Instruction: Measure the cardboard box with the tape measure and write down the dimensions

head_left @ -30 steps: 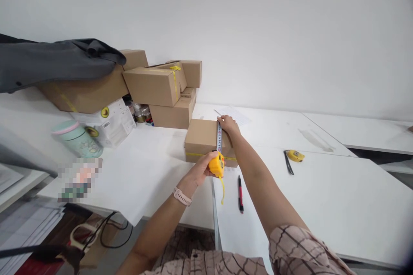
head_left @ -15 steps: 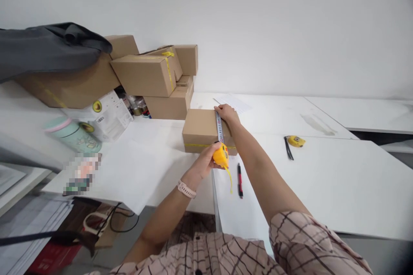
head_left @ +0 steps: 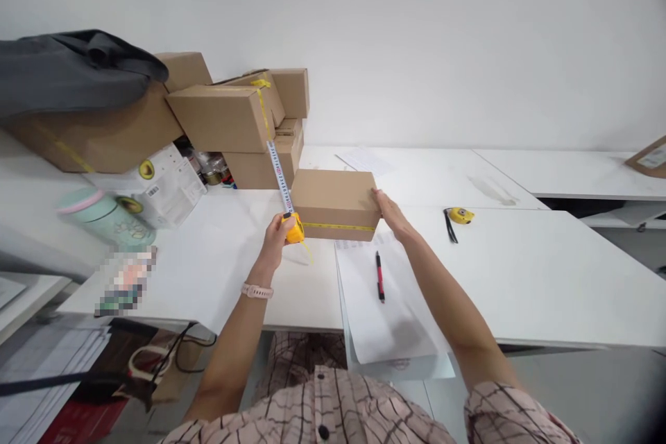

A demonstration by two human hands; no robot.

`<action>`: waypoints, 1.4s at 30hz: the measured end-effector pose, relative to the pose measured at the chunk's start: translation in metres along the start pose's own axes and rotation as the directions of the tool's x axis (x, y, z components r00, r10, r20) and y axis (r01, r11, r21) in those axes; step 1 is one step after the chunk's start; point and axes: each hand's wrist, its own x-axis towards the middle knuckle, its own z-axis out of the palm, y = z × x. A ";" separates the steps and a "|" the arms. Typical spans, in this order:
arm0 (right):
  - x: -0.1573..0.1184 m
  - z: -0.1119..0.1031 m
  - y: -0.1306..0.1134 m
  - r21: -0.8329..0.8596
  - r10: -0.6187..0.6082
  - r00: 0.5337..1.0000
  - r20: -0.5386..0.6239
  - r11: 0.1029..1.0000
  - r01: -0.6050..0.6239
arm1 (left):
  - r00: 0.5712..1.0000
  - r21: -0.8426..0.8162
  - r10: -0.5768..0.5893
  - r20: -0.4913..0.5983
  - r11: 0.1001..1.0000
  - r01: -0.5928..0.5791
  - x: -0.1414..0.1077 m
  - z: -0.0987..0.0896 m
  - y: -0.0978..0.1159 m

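A yellow tape measure [head_left: 294,228] is gripped in my left hand [head_left: 274,237], left of the small cardboard box's front corner. Its blade [head_left: 281,177] sticks out away from me, slanting up and left beside the box, with its end free. The closed cardboard box [head_left: 336,191] lies flat on the table and has a yellow strip along its front side. My right hand [head_left: 393,214] rests against the box's right side, fingers stretched out flat. In front of the box, a red and black pen [head_left: 380,277] lies on white paper [head_left: 398,333].
Stacked cardboard boxes [head_left: 218,118] stand at the back left, a dark cloth [head_left: 78,76] over some. A mint bottle [head_left: 107,218] lies by a white avocado-print box [head_left: 166,184]. A second yellow tape measure [head_left: 461,216] is on the right of the white table [head_left: 541,277].
My left hand has carried the tape measure off the box's top to its left side. My right hand has let go of the blade's end and moved to the box's right side.
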 end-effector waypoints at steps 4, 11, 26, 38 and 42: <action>-0.002 -0.003 -0.036 -0.158 -0.017 0.999 0.044 0.987 0.024 | 0.995 -0.042 0.035 0.097 0.999 -0.031 0.005 0.001 0.021; 0.035 -0.004 -0.083 -0.672 -0.127 0.989 -0.082 0.739 0.039 | 0.987 -0.101 0.140 0.076 0.986 -0.132 0.013 0.013 0.064; 0.071 0.025 -0.081 -0.654 -0.229 0.972 -0.044 0.742 0.145 | 0.903 -0.103 -0.158 0.400 0.971 0.216 -0.069 0.069 -0.015; 0.079 0.035 -0.085 -0.617 -0.201 0.975 -0.098 0.781 0.098 | 0.884 -0.051 -0.177 0.432 0.974 0.220 -0.084 0.067 -0.038; 0.076 0.036 -0.087 -0.615 -0.197 0.974 -0.114 0.783 0.086 | 0.885 -0.042 -0.125 0.448 0.986 0.161 -0.088 0.072 -0.050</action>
